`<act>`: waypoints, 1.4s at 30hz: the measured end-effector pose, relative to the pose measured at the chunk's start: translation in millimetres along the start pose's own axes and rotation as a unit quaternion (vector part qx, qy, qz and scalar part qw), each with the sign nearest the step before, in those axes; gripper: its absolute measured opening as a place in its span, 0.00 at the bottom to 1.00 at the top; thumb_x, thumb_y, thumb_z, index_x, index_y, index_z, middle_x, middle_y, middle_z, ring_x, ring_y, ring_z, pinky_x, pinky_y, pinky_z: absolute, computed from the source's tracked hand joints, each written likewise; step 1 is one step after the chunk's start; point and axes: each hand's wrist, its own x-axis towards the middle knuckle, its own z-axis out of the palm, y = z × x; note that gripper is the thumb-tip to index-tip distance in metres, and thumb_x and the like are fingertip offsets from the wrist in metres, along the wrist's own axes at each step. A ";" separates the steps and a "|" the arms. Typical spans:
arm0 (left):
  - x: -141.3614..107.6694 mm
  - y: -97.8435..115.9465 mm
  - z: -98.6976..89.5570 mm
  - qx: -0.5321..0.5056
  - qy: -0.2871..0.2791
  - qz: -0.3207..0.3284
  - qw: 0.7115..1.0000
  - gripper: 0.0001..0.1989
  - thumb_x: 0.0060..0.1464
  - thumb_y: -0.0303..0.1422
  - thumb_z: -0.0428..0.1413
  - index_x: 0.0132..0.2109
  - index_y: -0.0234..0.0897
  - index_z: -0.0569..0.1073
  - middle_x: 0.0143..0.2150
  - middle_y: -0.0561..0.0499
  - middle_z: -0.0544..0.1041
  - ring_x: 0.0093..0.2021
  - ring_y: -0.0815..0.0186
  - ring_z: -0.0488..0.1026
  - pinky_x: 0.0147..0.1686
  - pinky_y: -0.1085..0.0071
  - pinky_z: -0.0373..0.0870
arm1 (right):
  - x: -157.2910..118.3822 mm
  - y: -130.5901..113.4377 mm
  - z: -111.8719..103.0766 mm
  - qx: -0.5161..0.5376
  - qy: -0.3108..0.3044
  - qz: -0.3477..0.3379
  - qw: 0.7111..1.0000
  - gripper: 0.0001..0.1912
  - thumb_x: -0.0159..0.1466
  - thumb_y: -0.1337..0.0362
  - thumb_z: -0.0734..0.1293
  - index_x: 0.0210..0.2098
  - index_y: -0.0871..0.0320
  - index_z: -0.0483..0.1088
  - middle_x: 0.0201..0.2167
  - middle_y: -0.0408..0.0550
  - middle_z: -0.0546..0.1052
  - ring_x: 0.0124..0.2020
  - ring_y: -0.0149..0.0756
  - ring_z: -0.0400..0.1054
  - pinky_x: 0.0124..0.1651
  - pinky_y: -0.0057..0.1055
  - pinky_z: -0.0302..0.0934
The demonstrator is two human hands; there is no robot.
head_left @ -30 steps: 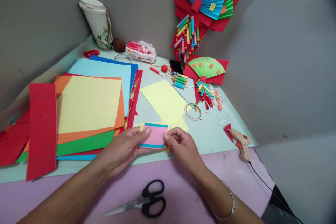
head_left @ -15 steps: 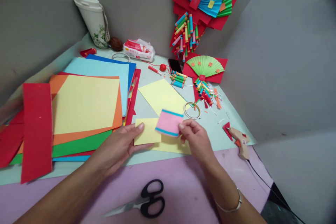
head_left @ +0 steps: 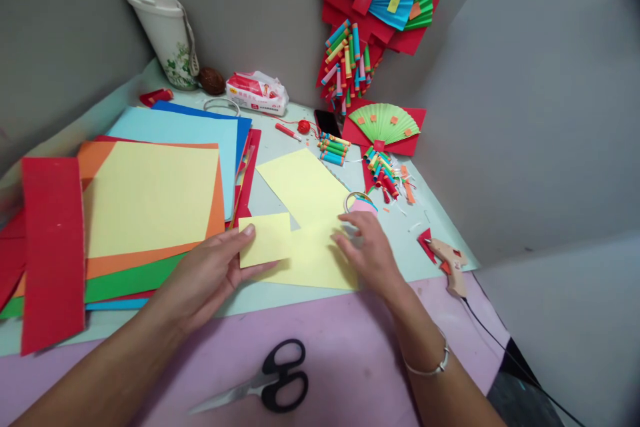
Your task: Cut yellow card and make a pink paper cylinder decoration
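Observation:
My left hand (head_left: 213, 273) pinches a small yellow paper rectangle (head_left: 267, 239) between thumb and fingers. My right hand (head_left: 367, 250) is open, its thumb and fingers apart with nothing between them, over larger yellow paper (head_left: 320, 267). Just past its fingers is the pink paper piece (head_left: 365, 207) with blue edges, partly hidden by the hand and beside a roll of tape (head_left: 350, 199). Another yellow sheet (head_left: 303, 177) lies behind. Scissors (head_left: 283, 377) with black handles rest in front of my hands, blades pointing left.
Stacked coloured paper (head_left: 155, 193) and red card (head_left: 53, 247) lie left. A glue gun (head_left: 453, 263) with a cord sits right. Behind are a white cup (head_left: 163, 33), a tissue pack (head_left: 257, 92), small paper rolls (head_left: 333, 149), a phone (head_left: 327, 123) and fan decorations (head_left: 385, 123).
My right hand has let go of the pink paper, which is now farther back by the tape roll. My left hand still holds the small yellow paper. The view has shifted slightly.

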 end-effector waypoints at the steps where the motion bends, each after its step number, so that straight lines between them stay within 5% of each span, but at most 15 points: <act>1: -0.1 0.4 0.7 -0.001 -0.004 -0.001 1.000 0.07 0.52 0.32 0.63 0.38 0.33 0.80 0.44 0.44 0.82 0.55 0.52 0.73 0.49 0.56 0.78 | -0.1 -5.8 5.2 0.000 -0.037 -0.034 0.999 0.15 0.63 0.62 0.68 0.48 0.58 0.71 0.47 0.56 0.73 0.50 0.45 0.66 0.52 0.41 0.62; 5: -1.4 1.1 3.6 -0.005 -0.028 -0.005 1.000 0.09 0.52 0.32 0.63 0.41 0.33 0.80 0.46 0.44 0.82 0.52 0.53 0.76 0.48 0.57 0.79 | 11.7 -20.9 12.1 -0.043 -0.146 -0.076 0.985 0.23 0.60 0.62 0.72 0.53 0.58 0.69 0.52 0.57 0.70 0.55 0.46 0.61 0.58 0.42 0.57; 10: -3.4 3.3 3.6 0.006 -0.026 -0.008 1.000 0.10 0.52 0.35 0.63 0.40 0.34 0.80 0.43 0.44 0.83 0.47 0.56 0.79 0.45 0.64 0.80 | 45.4 -27.3 3.7 -0.124 -0.295 -0.060 0.946 0.30 0.53 0.52 0.77 0.51 0.57 0.70 0.47 0.55 0.70 0.49 0.48 0.62 0.51 0.42 0.59; 14: -3.9 5.8 2.8 0.003 -0.026 0.001 1.000 0.10 0.52 0.35 0.63 0.40 0.35 0.80 0.41 0.46 0.84 0.45 0.58 0.80 0.42 0.68 0.80 | 62.3 -31.1 4.0 -0.161 -0.358 -0.046 0.918 0.30 0.49 0.49 0.78 0.45 0.57 0.70 0.42 0.52 0.70 0.45 0.47 0.62 0.46 0.38 0.58; 20: -4.3 6.8 4.1 0.004 -0.002 0.011 1.000 0.05 0.47 0.32 0.66 0.31 0.35 0.79 0.31 0.50 0.83 0.36 0.62 0.81 0.34 0.76 0.80 | 63.9 -27.6 6.8 -0.170 -0.370 -0.042 0.913 0.26 0.48 0.46 0.77 0.35 0.56 0.68 0.38 0.49 0.70 0.39 0.42 0.63 0.38 0.32 0.55; 29: -3.7 3.8 4.7 0.025 -0.013 -0.006 1.000 0.10 0.50 0.33 0.65 0.39 0.35 0.80 0.41 0.45 0.84 0.43 0.56 0.81 0.42 0.68 0.80 | 54.8 -25.4 -3.2 -0.036 -0.369 0.065 0.927 0.15 0.55 0.59 0.72 0.40 0.54 0.68 0.33 0.41 0.75 0.30 0.32 0.66 0.29 0.28 0.53; 36: -1.5 2.4 3.8 0.025 -0.020 -0.013 0.999 0.13 0.52 0.37 0.63 0.43 0.35 0.80 0.43 0.44 0.84 0.46 0.55 0.80 0.41 0.68 0.80 | 53.6 -26.1 -2.5 -0.062 -0.365 -0.008 0.929 0.17 0.51 0.58 0.76 0.37 0.56 0.71 0.37 0.47 0.73 0.36 0.37 0.66 0.33 0.30 0.56; 42: -4.4 0.9 5.9 0.029 -0.028 -0.018 0.999 0.15 0.53 0.38 0.63 0.45 0.35 0.79 0.42 0.44 0.84 0.45 0.54 0.80 0.41 0.67 0.80 | 53.3 -33.9 -1.8 -0.061 -0.371 0.009 0.926 0.13 0.51 0.63 0.75 0.32 0.57 0.69 0.36 0.46 0.73 0.34 0.35 0.64 0.32 0.29 0.55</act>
